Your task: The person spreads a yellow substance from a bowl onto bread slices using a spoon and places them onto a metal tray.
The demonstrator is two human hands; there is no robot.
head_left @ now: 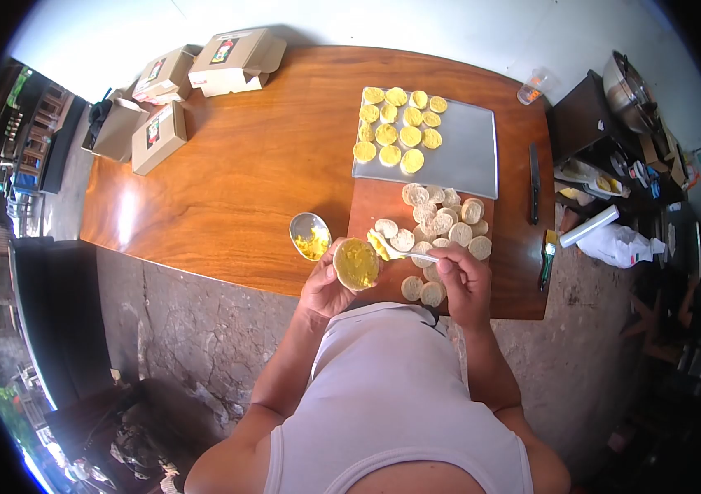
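My left hand (326, 281) is closed around the edge of a round bread half (356, 265), its face covered in yellow spread. In my right hand (466, 284) is a spoon (419, 255) held by its handle, with a lump of yellow spread at its tip just right of the bread half. A metal bowl (302, 224) with more yellow spread stands beyond my left hand. Many plain bread rounds (441, 222) lie piled on a reddish-brown board (367, 207). Behind them, several yellow-topped bread rounds (387, 134) stand in rows on the left of a metal tray (470, 148).
Several cardboard boxes (231, 62) sit at the back left of the wooden table (260, 156). A knife (534, 181) and a green-handled brush (547, 259) lie along the right edge. A clear plastic cup (534, 86) is at the back right. A dark shelf (577, 119) holds metal bowls.
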